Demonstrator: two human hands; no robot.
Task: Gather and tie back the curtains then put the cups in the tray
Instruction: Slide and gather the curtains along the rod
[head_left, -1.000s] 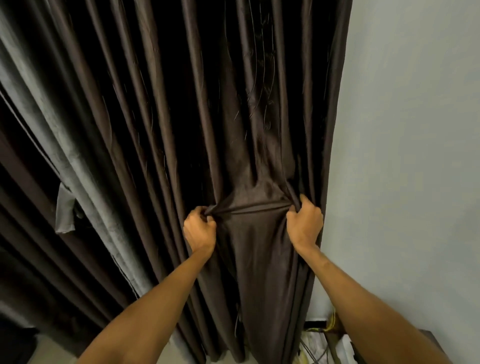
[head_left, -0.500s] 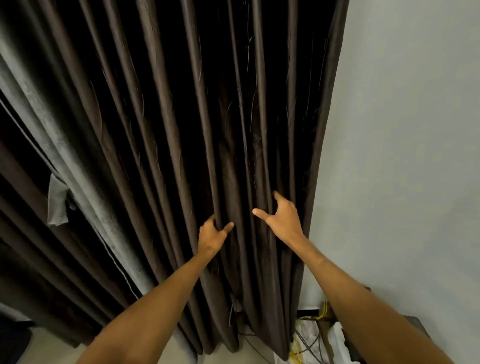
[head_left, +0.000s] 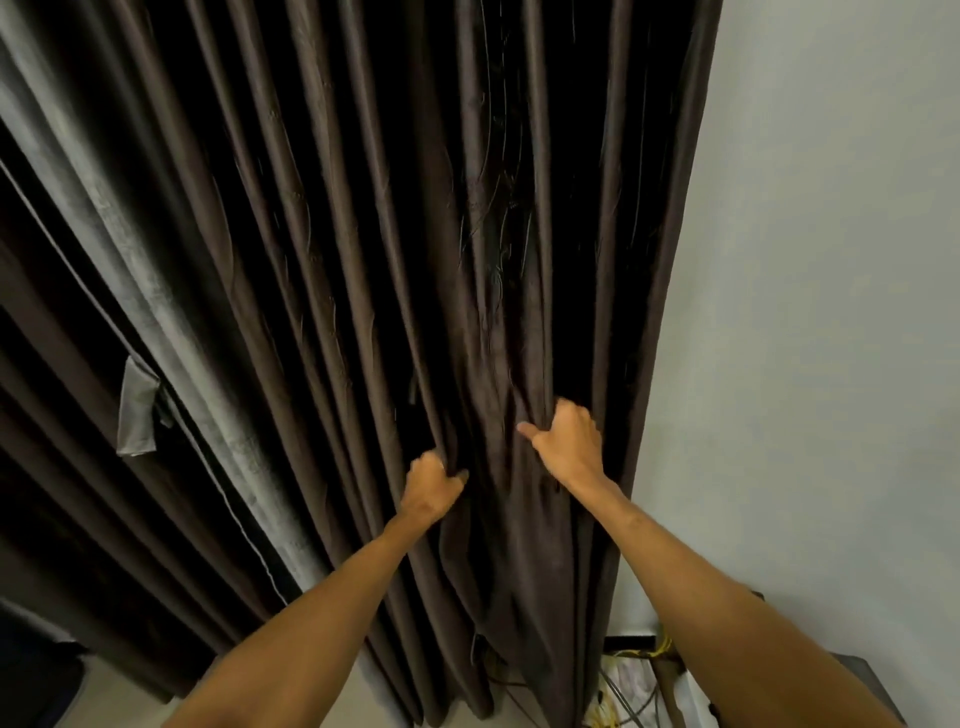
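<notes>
A dark brown pleated curtain (head_left: 363, 260) hangs in front of me and fills most of the view. My left hand (head_left: 428, 486) grips a fold of it at mid height, fingers curled into the cloth. My right hand (head_left: 566, 441) grips the folds a little higher and to the right, near the curtain's right edge, thumb pointing left. The fabric bunches between the two hands. No cups or tray are in view.
A grey wall (head_left: 805, 312) stands to the right of the curtain. A lighter grey curtain strip (head_left: 171, 332) with a hanging tab (head_left: 136, 410) runs down the left. Tangled cables (head_left: 623, 696) lie on the floor at the bottom right.
My hands let go of the stretched fabric, opened against the folds, and now both grip the curtain again, closer together.
</notes>
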